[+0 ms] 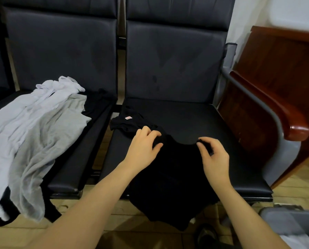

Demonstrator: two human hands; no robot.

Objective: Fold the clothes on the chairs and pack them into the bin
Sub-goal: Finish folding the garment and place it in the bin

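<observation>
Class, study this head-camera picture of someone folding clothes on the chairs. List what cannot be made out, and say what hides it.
Head view only:
- Bin: cut off by the right and bottom edges; contents unclear.
- Black garment: its folds are lost in dark fabric on the dark seat; the hem hangs over the seat's front.
- Pink label: too small to read.
- Dark clothes under the white garment and grey garment: mostly covered.
</observation>
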